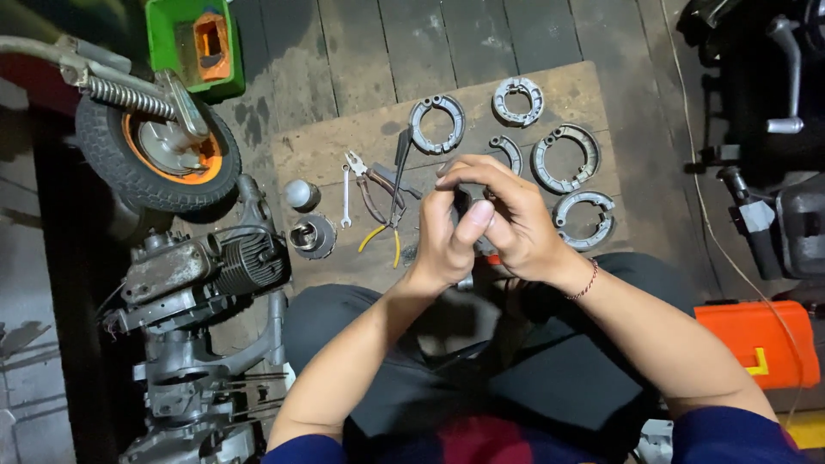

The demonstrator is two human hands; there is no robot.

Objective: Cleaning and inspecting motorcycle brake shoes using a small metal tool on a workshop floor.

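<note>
Dark plank floor, wooden board [344, 146] as work surface. Near edge: left hand [451, 236] and right hand [516, 219] pressed together, pinching small dark metal part [471, 193]; mostly hidden. Judged light, stiff, likely greasy; grip at edges. Board middle: pliers [378, 202], spanner [345, 198]. Far edge: brake shoes [436, 123].

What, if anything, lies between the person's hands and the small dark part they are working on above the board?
Nothing visible does. The left hand and the right hand both close directly around the small dark part, fingers touching it. The pliers and brake shoes lie apart on the wooden board.
</note>
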